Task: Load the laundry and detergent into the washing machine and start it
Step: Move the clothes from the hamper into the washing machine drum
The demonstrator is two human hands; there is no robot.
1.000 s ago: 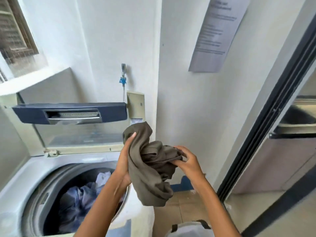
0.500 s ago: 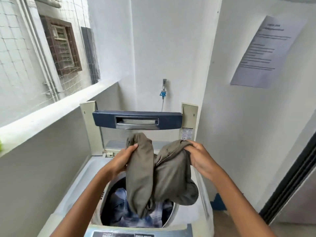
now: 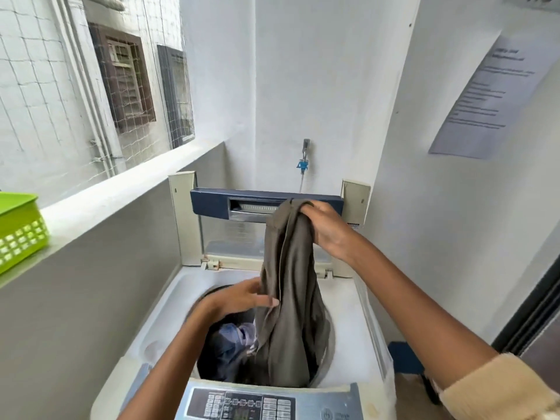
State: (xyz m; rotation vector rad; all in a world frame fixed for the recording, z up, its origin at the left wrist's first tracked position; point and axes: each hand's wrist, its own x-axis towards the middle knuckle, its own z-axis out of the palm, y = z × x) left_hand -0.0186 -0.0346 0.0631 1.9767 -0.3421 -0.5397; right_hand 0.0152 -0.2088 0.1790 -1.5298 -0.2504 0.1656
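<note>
A top-loading white washing machine (image 3: pixel 353 322) stands below me with its lid (image 3: pixel 242 203) raised upright at the back. Blue and pale clothes (image 3: pixel 233 338) lie in the drum. An olive-brown garment (image 3: pixel 291 298) hangs lengthwise, its lower end down inside the drum. My right hand (image 3: pixel 325 227) grips its top end, high in front of the lid. Lower down, my left hand (image 3: pixel 242 298) rests against the garment's left side over the drum opening, fingers extended. The control panel (image 3: pixel 257 404) sits at the machine's near edge.
A lime-green plastic basket (image 3: pixel 21 225) sits on the white ledge (image 3: pixel 121 195) at the left. A tap with a blue fitting (image 3: pixel 304 160) is on the back wall. A printed notice (image 3: pixel 485 101) hangs on the right wall. A dark door frame (image 3: pixel 533 307) runs along the right.
The garment was bunched between both hands; now it hangs stretched out into the drum. My right hand rose with the top end, and my left hand dropped to its side. The view tilted down.
</note>
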